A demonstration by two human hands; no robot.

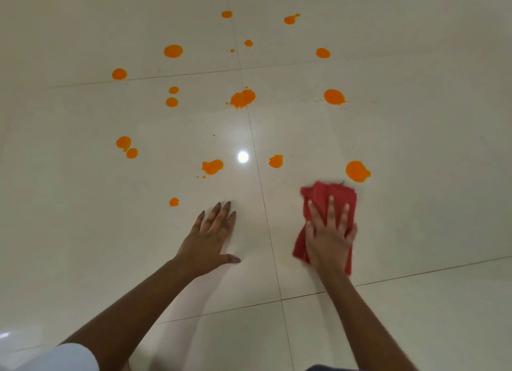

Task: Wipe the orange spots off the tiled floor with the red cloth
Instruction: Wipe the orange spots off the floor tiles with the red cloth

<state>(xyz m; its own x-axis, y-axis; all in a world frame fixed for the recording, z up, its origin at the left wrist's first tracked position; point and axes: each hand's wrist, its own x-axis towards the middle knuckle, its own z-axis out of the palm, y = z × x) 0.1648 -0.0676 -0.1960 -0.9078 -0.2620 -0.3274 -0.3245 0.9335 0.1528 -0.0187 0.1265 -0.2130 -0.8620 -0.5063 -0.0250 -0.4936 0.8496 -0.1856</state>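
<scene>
Red cloth (329, 193) pressed flat to tiled floor (415, 232) under right hand (328, 232); grip spread wide across cloth, palm down, likely for even wiping pressure. Nearest orange spot (357, 171) lies just beyond cloth, untouched. Left hand (210, 237) laid empty, fingers splayed, beside cloth, apparently as brace.
</scene>
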